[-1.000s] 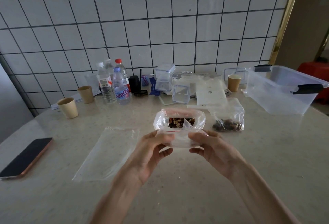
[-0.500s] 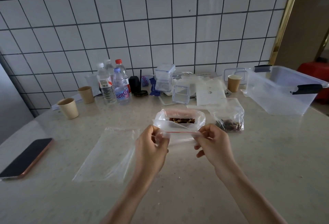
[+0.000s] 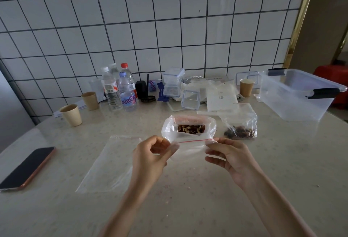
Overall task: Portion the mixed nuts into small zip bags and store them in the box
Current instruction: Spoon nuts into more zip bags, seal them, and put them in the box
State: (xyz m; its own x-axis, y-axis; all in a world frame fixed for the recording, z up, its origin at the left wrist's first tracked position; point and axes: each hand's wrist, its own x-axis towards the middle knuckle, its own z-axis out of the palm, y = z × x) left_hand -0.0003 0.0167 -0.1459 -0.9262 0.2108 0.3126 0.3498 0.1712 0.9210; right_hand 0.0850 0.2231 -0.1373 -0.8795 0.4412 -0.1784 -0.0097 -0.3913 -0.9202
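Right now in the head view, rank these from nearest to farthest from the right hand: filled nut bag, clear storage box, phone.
From the right hand:
1. Filled nut bag, just behind it, slightly right.
2. Clear storage box, far right at the table's back.
3. Phone, far left, beyond the left hand.

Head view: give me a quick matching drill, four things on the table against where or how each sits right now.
Things:
1. small zip bag
2. phone
3. storage box
4. filled nut bag

States:
A. lying face up at the table's left edge
B. pinched at both ends of its red strip by the left hand and right hand
C. lying beside the open nut bag
D. lidless, far right

Pairs: 1-B, 2-A, 3-D, 4-C
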